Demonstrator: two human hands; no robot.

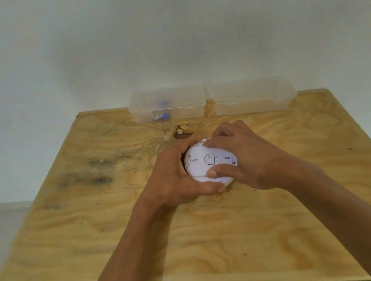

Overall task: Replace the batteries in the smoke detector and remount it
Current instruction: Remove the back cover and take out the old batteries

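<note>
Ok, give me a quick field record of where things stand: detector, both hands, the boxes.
detector: white, round, flat plate side facing up, held over the table
left hand: wrapped around its left edge, thumb under the near rim
right hand: fingers on top and on the near rim
left box: clear, lid shut, small blue and white items inside
right box: clear, lid shut, nothing seen inside
batteries: none in plain view

Two bare forearms; hands (206,172) without gloves.

evenly, softly lit, fairly bright; only faint shadows under the hands (205,161). soft and slightly blurred throughout, smeared toward the edges, with wide-angle bending of the table (214,241).
</note>
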